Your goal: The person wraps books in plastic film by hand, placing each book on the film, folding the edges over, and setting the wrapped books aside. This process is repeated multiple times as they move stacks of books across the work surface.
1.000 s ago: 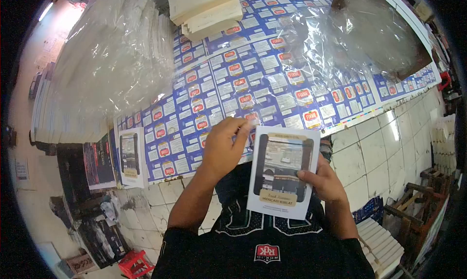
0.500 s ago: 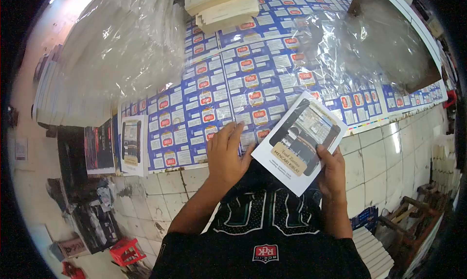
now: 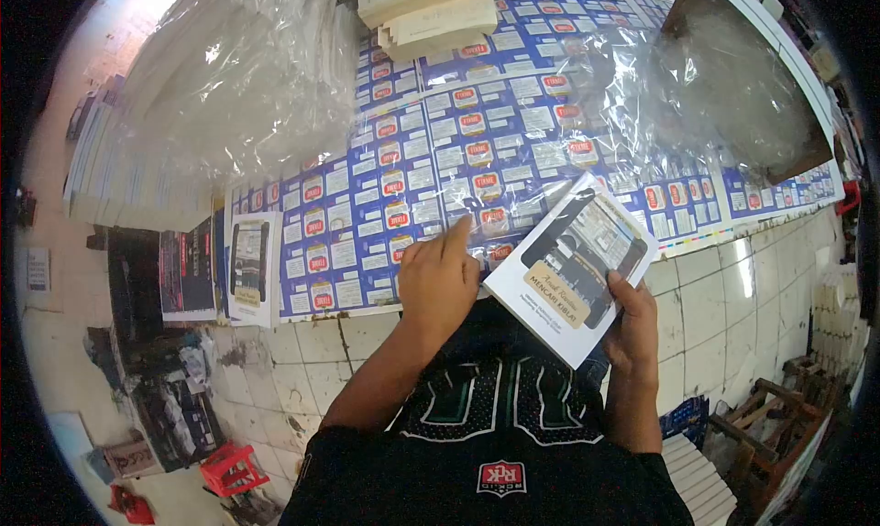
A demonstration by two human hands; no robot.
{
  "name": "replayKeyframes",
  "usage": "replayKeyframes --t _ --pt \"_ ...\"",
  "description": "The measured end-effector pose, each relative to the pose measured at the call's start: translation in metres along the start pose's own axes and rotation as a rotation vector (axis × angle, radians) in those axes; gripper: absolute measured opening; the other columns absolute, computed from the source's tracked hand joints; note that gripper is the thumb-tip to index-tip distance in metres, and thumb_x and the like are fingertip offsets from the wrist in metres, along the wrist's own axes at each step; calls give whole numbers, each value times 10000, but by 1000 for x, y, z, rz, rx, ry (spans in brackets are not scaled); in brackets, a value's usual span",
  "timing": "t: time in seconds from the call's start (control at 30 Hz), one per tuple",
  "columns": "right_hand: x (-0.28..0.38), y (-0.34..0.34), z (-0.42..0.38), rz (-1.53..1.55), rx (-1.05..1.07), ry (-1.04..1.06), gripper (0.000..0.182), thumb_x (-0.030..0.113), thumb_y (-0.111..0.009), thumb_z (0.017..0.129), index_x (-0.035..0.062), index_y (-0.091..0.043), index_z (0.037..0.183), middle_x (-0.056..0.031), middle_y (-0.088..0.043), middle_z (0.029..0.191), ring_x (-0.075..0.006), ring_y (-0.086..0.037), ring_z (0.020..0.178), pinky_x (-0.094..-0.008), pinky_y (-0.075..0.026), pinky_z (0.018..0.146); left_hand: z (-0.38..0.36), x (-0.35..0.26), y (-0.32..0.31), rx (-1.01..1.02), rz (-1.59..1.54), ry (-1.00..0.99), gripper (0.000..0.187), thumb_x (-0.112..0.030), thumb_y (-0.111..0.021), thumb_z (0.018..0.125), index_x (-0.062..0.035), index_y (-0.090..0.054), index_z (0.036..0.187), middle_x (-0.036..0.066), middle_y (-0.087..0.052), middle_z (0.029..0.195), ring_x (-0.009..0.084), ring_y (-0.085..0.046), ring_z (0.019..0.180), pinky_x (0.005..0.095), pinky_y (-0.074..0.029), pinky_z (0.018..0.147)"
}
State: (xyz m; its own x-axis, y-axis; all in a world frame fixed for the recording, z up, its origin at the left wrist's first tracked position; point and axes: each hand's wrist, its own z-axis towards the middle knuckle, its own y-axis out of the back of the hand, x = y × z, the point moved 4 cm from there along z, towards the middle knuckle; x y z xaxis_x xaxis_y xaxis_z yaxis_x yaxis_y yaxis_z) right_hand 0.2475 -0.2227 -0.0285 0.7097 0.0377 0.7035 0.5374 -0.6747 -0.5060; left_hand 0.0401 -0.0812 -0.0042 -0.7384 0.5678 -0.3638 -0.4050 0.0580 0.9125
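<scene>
My right hand (image 3: pixel 632 329) grips a white paperback book (image 3: pixel 573 274) by its lower right side, thumb on the cover. The book is tilted over the table's front edge, with a dark picture and a tan title label on its cover. My left hand (image 3: pixel 438 283) rests on the blue-printed sheets (image 3: pixel 367 242) left of the book, index finger stretched forward and thumb apart from it. Glossy clear plastic shows on the sheets around that fingertip. Another copy of the book (image 3: pixel 249 265) lies at the table's left front corner.
A big heap of clear plastic bags (image 3: pixel 238 86) lies on the left beside stacked books (image 3: pixel 119 178). More clear plastic (image 3: pixel 614 86) spreads at the right. A cream-coloured stack (image 3: pixel 426 8) stands at the back. Below are a red crate (image 3: pixel 231 469) and a wooden frame (image 3: pixel 765 425).
My left hand has shifted slightly forward and right, its index finger now reaching out from the others. The book has tipped a little, showing more of its lower edge.
</scene>
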Motion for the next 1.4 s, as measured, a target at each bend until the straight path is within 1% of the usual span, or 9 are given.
replayKeyframes --t 0.1,0.17,0.4,0.57,0.8,1.0,1.13,1.23,1.4 --pt "-2 1 0 21 2 7 443 75 -568 915 -44 -424 1316 -171 -582 1205 -254 -603 1068 -381 -493 944 6 -11 18 -260 -75 -72 486 -245 -713 770 -64 -593 1205 140 -615 1078 299 -590 965 431 -403 857" --pt "-1 0 1 20 0 24 440 72 -566 916 -45 -423 1315 -171 -582 1207 -254 -605 1066 -381 -493 944 9 -20 17 -140 18 -256 533 -296 -722 758 -69 -580 1219 146 -610 1087 294 -584 987 423 -395 870" --pt "10 12 2 -20 28 -19 458 94 -579 912 -51 -429 1320 -171 -599 1196 -256 -614 1063 -381 -488 954 16 -20 -7 -23 -54 -295 464 -248 -694 781 -88 -591 1205 102 -618 1095 280 -595 979 416 -414 861" --pt "11 12 4 32 87 -33 473 109 -585 910 -64 -426 1321 -176 -596 1204 -256 -616 1061 -373 -491 954 12 -11 -6 -12 -139 -120 397 -91 -637 795 -78 -595 1189 107 -603 1158 283 -629 920 403 -487 769" --pt "3 3 4 18 41 27 460 104 -560 927 -59 -410 1331 -170 -590 1211 -247 -614 1062 -368 -496 943 -9 -9 12 -155 23 -114 432 -51 -669 748 -65 -604 1175 145 -603 1076 333 -618 894 409 -517 756" --pt "-5 -4 7 -34 20 83 457 97 -552 935 -58 -401 1337 -167 -586 1210 -248 -611 1059 -373 -496 938 -29 0 12 -35 -310 181 377 -53 -710 817 -23 -586 1172 140 -629 889 234 -659 767 356 -534 663" --pt "-10 -6 6 -33 2 116 456 96 -556 940 -39 -399 1347 -163 -578 1224 -244 -604 1069 -374 -488 948 -37 1 13 -169 -506 139 336 -25 -693 849 7 -578 1163 140 -676 881 197 -682 789 326 -545 681" --pt "-12 -12 6 -39 -6 153 454 91 -553 945 -22 -396 1357 -156 -575 1232 -244 -598 1080 -374 -480 958 -47 8 7 -167 -736 267 310 -2 -679 863 33 -573 1152 161 -696 944 188 -686 877 328 -544 748" --pt "-24 -26 6 34 51 127 452 115 -543 964 -15 -382 1366 -148 -549 1268 -246 -563 1137 -394 -479 958 -58 -10 14 -246 -512 -142 241 -4 -683 857 1 -614 1088 140 -697 928 241 -685 841 339 -533 777"
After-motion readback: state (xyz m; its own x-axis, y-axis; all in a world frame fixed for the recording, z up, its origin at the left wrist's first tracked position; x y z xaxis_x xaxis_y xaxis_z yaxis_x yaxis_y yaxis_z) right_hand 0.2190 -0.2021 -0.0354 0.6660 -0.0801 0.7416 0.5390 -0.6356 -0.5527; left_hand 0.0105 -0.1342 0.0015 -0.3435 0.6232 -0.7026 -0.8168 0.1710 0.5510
